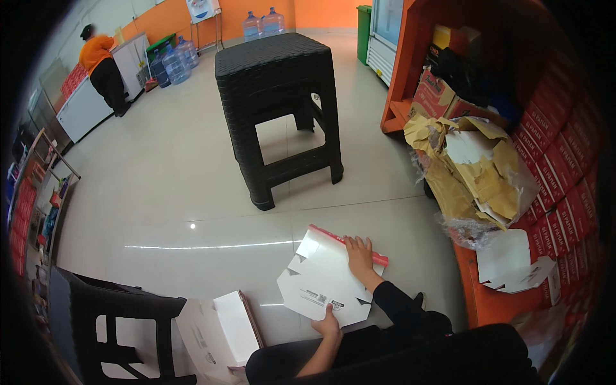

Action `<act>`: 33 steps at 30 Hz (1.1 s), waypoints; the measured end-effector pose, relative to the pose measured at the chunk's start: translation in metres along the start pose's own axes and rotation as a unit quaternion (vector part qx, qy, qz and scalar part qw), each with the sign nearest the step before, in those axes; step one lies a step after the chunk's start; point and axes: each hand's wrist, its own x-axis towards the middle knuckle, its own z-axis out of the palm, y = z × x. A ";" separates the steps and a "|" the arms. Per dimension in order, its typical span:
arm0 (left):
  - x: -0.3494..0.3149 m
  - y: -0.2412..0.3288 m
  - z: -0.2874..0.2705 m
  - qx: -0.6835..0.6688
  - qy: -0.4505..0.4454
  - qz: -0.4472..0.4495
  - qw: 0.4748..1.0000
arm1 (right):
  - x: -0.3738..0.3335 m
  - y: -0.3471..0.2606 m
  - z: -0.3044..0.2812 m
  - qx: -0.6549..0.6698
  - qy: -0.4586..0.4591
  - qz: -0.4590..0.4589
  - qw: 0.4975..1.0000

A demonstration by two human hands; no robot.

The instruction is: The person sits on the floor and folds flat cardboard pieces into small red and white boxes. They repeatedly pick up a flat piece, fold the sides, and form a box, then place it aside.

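A flat, unfolded carton blank (330, 269), white inside with a red strip along its far edge, lies tilted over my lap. My left hand (328, 326) pinches its near edge, thumb on top and fingers hidden beneath. On the far right part of the blank rests my right hand (360, 258), its fingers slightly spread against the red strip. To the left of my legs, more carton blanks (215, 333) lean beside a dark stool (122, 301).
A black woven-pattern stool (276, 61) stands ahead. At right, an orange shelf (471, 289) bears torn brown paper (494, 173), a loose white blank (504, 260) and stacked red boxes (552, 173). Far left, a person in orange (99, 58) stands by a chest freezer (90, 109).
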 end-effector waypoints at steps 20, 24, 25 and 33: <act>0.011 -0.009 0.001 -0.045 -0.016 -0.093 0.994 | 0.093 0.057 -0.085 0.268 -0.376 0.114 0.880; 0.013 -0.004 0.005 -0.009 0.008 -0.040 0.999 | 0.063 0.014 -0.069 0.270 -0.292 0.047 0.916; 0.015 -0.009 0.003 -0.020 0.027 -0.058 0.998 | 0.050 -0.006 -0.078 0.250 -0.314 0.043 0.915; 0.026 -0.032 -0.010 -0.335 -0.069 -0.144 0.929 | -0.050 -0.119 -0.104 0.136 -0.289 -0.014 0.947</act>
